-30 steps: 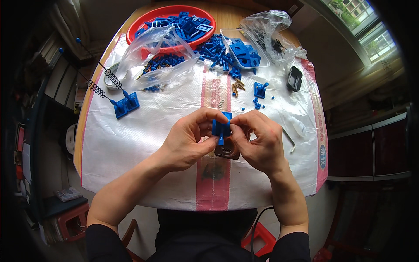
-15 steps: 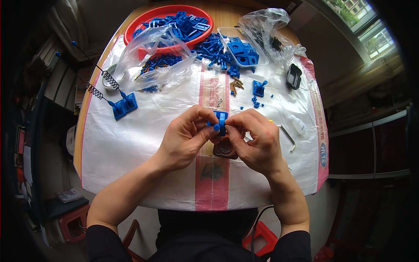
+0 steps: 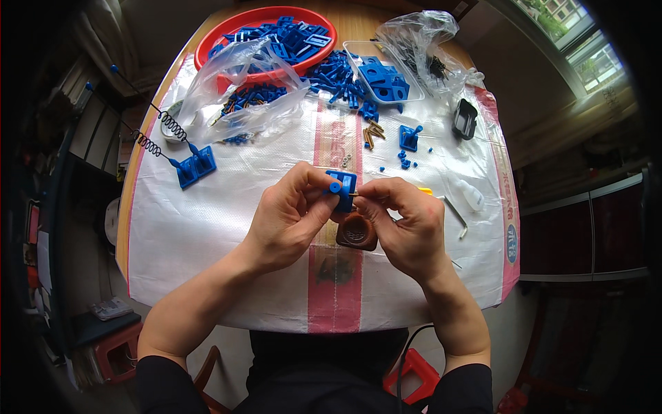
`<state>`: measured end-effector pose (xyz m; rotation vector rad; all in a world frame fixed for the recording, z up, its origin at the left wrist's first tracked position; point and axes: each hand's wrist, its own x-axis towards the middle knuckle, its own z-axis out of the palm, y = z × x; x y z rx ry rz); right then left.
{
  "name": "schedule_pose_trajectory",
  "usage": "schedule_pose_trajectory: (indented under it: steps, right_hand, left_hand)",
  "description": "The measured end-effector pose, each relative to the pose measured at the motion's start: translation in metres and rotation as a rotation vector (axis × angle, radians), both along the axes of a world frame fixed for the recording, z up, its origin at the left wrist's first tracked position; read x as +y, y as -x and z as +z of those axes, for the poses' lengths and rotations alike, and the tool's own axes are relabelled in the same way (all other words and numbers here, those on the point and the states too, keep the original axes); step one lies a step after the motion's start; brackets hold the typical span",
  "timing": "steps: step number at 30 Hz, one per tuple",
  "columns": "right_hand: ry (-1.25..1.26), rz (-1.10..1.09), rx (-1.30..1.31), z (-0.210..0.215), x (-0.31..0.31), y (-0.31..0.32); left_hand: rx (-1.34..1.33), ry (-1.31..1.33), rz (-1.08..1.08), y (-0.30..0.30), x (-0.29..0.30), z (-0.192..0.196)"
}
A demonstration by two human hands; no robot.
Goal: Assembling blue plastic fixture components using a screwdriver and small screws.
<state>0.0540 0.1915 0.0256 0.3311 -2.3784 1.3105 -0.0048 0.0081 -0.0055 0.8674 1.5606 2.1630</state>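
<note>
While my left hand (image 3: 288, 212) is pinching blue bracket (image 3: 343, 185) | right hand (image 3: 408, 222) is pinching brassy piece (image 3: 354, 194) | brown block (image 3: 357, 233) sitting below fingertips (image 3: 367, 204)

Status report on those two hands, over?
Left hand: pinching blue plastic part. Right hand: at its right side, hold unclear. Nearby: brown block, seemingly not blocking.

Forearms (image 3: 203, 293) angled inward, left fingers (image 3: 308, 177) pinched, right fingers (image 3: 379, 189) pinched

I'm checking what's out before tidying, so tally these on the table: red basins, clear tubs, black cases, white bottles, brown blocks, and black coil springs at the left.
Red basin: 1
Clear tub: 1
Black case: 1
White bottle: 1
Brown block: 1
Black coil springs: 2
Total: 7
</note>
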Motion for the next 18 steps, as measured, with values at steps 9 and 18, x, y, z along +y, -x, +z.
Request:
schedule_pose_trajectory:
  steps: [9, 18]
  right_hand:
    - [0.064, -0.051, -0.045, -0.006, -0.012, 0.0]
    - [-0.191, -0.126, 0.154, -0.006, -0.014, -0.003]
  left_hand:
    - [-0.074, 0.008, -0.006, -0.001, -0.001, 0.003]
    - [-0.102, 0.042, -0.032, -0.001, -0.003, 0.014]
